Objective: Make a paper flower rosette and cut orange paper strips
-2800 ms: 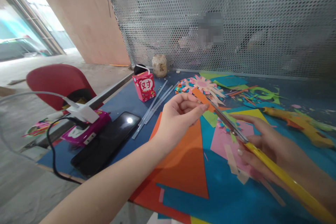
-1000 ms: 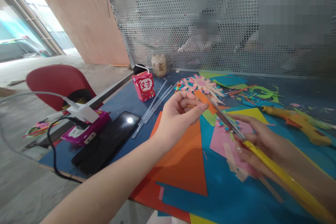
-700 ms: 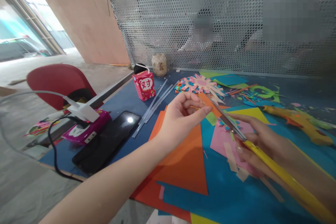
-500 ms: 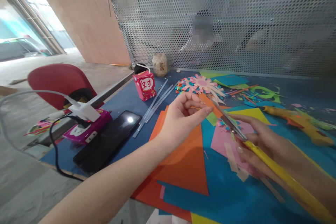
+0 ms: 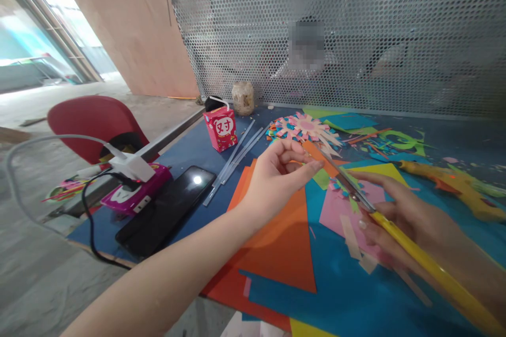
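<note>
My left hand (image 5: 282, 174) pinches a small strip of orange paper (image 5: 319, 157) between thumb and fingers, above the table. My right hand (image 5: 403, 216) is closed round scissors with yellow handles (image 5: 415, 253). Their metal blades (image 5: 351, 188) lie along the right edge of the orange strip; whether they are parted I cannot tell. Beneath my hands are orange sheets (image 5: 280, 247), a large blue sheet (image 5: 336, 295) and a pink sheet (image 5: 332, 210). Fringed paper flowers (image 5: 306, 125) in pink, blue and orange lie behind my left hand.
A yellow glue gun (image 5: 454, 184) lies at the right. Clear glue sticks (image 5: 237, 160), a pink drink carton (image 5: 221, 129) and a jar (image 5: 242, 98) are farther left. A phone (image 5: 166, 210) and purple power strip (image 5: 136, 192) sit near the left edge. A perforated metal panel (image 5: 245, 21) stands behind.
The whole view has shifted slightly, so things appear a little farther right. Both hands keep nearly the same pose, with the scissors still at the orange strip.
</note>
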Available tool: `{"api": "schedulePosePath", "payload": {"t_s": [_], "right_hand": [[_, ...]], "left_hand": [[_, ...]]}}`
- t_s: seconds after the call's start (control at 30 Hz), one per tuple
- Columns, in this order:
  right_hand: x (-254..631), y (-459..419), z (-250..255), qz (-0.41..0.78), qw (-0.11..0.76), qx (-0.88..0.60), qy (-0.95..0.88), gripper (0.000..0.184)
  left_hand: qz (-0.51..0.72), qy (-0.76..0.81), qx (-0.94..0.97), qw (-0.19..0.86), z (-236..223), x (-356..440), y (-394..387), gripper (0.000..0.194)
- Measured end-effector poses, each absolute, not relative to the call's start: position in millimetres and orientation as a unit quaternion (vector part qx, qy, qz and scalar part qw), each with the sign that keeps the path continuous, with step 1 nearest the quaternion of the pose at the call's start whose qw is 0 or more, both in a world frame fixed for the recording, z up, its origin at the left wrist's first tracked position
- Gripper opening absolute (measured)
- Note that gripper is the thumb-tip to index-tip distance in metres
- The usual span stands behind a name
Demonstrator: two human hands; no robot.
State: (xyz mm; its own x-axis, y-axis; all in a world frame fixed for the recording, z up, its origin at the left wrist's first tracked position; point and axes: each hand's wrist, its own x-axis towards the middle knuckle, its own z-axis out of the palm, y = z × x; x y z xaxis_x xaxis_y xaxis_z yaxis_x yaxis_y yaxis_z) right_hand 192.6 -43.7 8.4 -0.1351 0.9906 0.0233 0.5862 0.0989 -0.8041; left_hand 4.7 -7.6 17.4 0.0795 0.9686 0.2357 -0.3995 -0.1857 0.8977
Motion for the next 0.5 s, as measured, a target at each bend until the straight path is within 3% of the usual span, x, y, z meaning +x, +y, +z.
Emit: {"api": "schedulePosePath", "payload": {"t_s": [0.5], "right_hand": [[193.0,-44.5,12.9,0.322,0.273,-0.597,-0.682,0.052]], "left_hand": [[0.636,0.294,0.451,0.553,20.2,4.3,-6.9,0.023]]}}
